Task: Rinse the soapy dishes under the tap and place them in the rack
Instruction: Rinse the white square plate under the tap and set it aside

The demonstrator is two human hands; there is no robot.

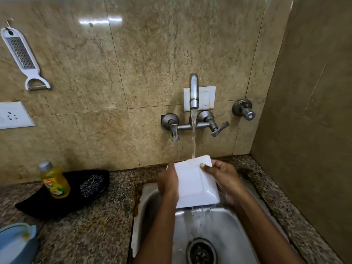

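While water from the tap (194, 92) strikes its top edge, the white square plate (196, 181) sits tilted at lower centre above the sink (224, 231), left hand (168, 181) and right hand (223, 175) gripping its sides.

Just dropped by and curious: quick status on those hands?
Both hands, left and right, grip the white square plate. Tap water hits its top edge. Nothing in the way.

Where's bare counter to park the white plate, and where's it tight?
Free: speckled granite counter between the black cloth and the steel sink's left rim, and the strip right of the sink. Crowded: left edge, where a yellow soap bottle stands on the cloth near a blue container.
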